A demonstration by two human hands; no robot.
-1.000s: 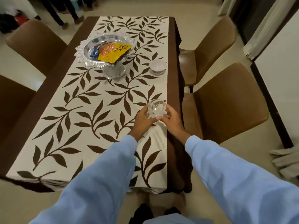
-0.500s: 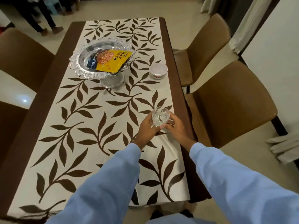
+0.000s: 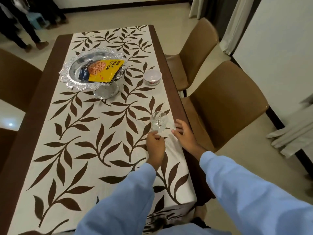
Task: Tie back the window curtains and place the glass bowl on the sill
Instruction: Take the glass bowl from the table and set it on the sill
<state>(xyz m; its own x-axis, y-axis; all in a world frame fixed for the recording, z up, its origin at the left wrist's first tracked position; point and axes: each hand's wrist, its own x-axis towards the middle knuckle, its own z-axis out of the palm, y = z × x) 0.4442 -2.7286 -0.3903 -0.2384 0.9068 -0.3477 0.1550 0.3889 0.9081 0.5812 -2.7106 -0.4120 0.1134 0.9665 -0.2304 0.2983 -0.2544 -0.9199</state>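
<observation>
While the glass bowl [image 3: 158, 121] is standing upright on the tabletop [image 3: 39, 99], both hands are flanking it: the nearer left hand [image 3: 155, 143] is curling against the bowl's base, its grip unclear, and the right hand [image 3: 184, 133] is hovering just right of the bowl, grip slack and empty.

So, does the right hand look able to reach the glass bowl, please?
Probably yes: the right hand sits open just beside the glass bowl, with only bare tablecloth between them.
</observation>
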